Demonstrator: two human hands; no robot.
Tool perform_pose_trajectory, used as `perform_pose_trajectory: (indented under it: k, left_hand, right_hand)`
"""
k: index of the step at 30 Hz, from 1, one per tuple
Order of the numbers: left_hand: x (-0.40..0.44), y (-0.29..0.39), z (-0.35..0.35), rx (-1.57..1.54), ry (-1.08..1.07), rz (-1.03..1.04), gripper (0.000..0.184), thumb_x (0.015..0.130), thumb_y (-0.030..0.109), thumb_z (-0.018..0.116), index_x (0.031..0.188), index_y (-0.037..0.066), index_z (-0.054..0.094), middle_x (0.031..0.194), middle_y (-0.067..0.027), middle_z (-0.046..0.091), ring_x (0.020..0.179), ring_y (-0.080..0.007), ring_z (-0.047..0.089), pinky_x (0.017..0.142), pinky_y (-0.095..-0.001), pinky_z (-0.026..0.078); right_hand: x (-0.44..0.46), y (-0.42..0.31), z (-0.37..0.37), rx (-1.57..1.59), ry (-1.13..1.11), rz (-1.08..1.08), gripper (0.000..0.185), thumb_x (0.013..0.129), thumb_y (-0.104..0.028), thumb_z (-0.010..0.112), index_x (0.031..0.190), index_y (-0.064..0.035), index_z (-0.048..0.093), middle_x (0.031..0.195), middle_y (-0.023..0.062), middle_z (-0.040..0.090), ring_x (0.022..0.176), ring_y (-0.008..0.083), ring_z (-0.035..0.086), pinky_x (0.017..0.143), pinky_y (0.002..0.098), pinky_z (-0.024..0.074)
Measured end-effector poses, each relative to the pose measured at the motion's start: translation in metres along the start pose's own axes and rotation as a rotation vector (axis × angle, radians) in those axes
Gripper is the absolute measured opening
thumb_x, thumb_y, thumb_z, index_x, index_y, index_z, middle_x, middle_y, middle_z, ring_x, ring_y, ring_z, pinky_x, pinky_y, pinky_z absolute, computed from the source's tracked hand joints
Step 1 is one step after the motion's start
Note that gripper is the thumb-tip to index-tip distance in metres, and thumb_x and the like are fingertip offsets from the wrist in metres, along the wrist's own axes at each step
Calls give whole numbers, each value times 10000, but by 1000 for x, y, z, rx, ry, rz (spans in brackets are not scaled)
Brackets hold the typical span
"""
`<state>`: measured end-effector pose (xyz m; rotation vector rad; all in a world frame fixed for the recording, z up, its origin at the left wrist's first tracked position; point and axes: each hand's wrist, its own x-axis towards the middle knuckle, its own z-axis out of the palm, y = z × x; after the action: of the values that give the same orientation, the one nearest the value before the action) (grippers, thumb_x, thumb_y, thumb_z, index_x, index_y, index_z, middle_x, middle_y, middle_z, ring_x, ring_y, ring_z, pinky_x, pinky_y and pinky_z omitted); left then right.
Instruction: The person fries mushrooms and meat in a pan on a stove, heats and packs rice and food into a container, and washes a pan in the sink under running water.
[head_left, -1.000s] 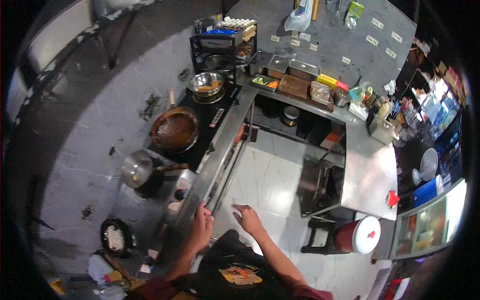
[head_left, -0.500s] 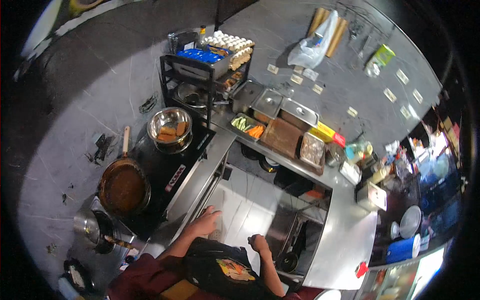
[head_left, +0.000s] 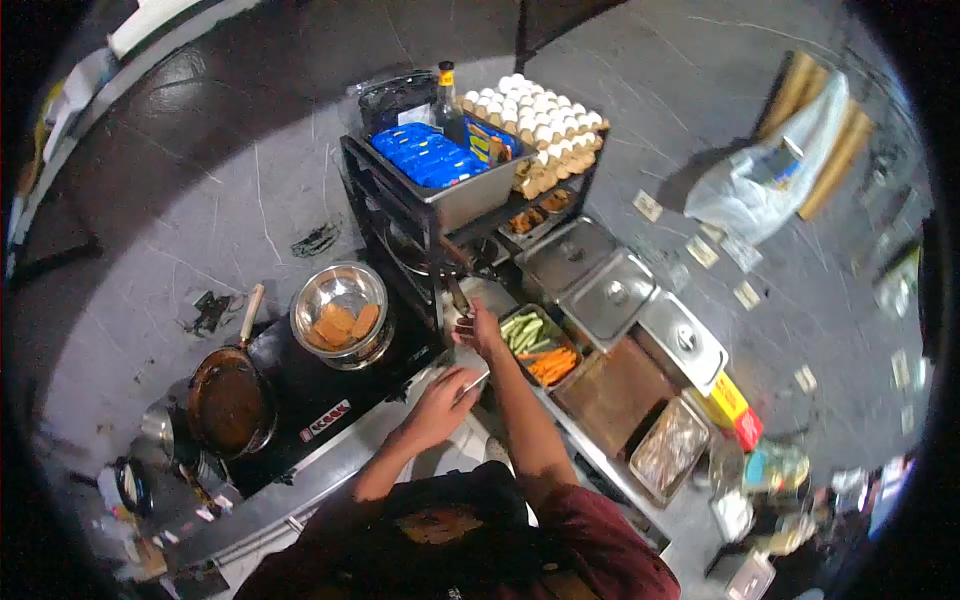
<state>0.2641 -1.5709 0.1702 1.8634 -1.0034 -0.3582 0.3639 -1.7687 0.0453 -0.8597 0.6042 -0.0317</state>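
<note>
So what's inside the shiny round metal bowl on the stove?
Orange-brown pieces sit in the bowl. They cover some of its bottom, so what's under them can't be seen.

The person is reaching forward with both bare arms. The right forearm (head_left: 525, 425) is stretching farther ahead, coming out of a maroon sleeve (head_left: 610, 535) and slanting inward to the left. The right hand (head_left: 481, 327) is pointing its fingers leftward and bending them; whether they are closing on anything is hard to tell. The left forearm (head_left: 385, 462) is angling forward and to the right, staying lower and nearer the body. The left hand (head_left: 438, 403) is showing its back, its fingers pointing rightward, their grip unclear. The hands are lying near each other, apart.
</note>
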Motion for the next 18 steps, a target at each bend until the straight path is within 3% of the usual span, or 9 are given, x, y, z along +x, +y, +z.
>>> perform_pose_trajectory:
  k: [2, 3, 6, 10, 12, 15, 16, 18]
  left_hand:
    - [82, 14, 22, 103, 165, 199, 315, 933, 21, 534, 1245, 7, 574, 1162, -170, 599, 1103, -332, 600, 925, -388, 482]
    - [125, -11, 38, 318, 132, 187, 361, 901, 27, 533, 1260, 19, 571, 1222, -182, 570, 1135, -342, 583, 965, -434, 461]
    - [219, -29, 75, 798, 82, -27, 461, 855, 88, 558, 1316, 70, 564, 1333, -186, 524, 1230, -380, 515, 1038, -504, 421]
    - [281, -96, 89, 951, 109, -43, 441, 845, 128, 585, 1283, 96, 619, 1389, -167, 494, 1279, -410, 460, 1067, -519, 407]
    - [297, -109, 84, 1309, -291, -217, 377, 812, 95, 640, 1181, 30, 681, 1409, -164, 478, 1336, -400, 419, 991, -504, 492]
    - [305, -116, 78, 1329, -118, -191, 305, 805, 103, 642, 1090, 37, 726, 1374, -165, 500, 1315, -348, 450, 915, -437, 552]
    - [306, -100, 68, 1305, -86, -176, 313, 803, 92, 624, 1094, 8, 702, 1317, -188, 525, 1265, -325, 491, 825, -368, 591]
    - [312, -103, 61, 1337, 13, -130, 349, 783, 103, 645, 1109, -11, 691, 1287, -184, 547, 1217, -314, 525, 858, -365, 572]
  right_hand:
    - [38, -18, 1, 35, -190, 256, 437, 918, -511, 579, 968, -77, 579, 855, 123, 617, 715, 229, 623, 602, 332, 548]
    - [69, -21, -6, 29, -274, 399, 375, 924, -469, 596, 921, -94, 590, 817, 107, 618, 701, 209, 620, 578, 311, 528]
    - [67, -19, -11, -123, -206, 158, 321, 933, -408, 587, 959, -89, 573, 808, 91, 603, 674, 187, 595, 554, 298, 498]
    - [64, -15, -15, -220, -243, 78, 256, 944, -328, 575, 1010, -82, 551, 795, 68, 584, 638, 158, 560, 520, 281, 459]
    - [55, -15, -21, -272, -258, 58, 228, 950, -288, 569, 1035, -79, 539, 789, 57, 574, 621, 143, 543, 504, 272, 440]
    - [29, -19, -34, -313, -275, 40, 195, 958, -227, 559, 1073, -74, 522, 779, 40, 560, 594, 121, 518, 479, 259, 411]
    - [16, -24, -41, -321, -267, 40, 188, 961, -207, 556, 1086, -72, 517, 776, 35, 555, 585, 114, 509, 471, 255, 401]
    - [-10, -42, -53, -337, -245, 61, 168, 965, -178, 544, 1090, -72, 510, 777, 28, 545, 582, 106, 499, 460, 250, 385]
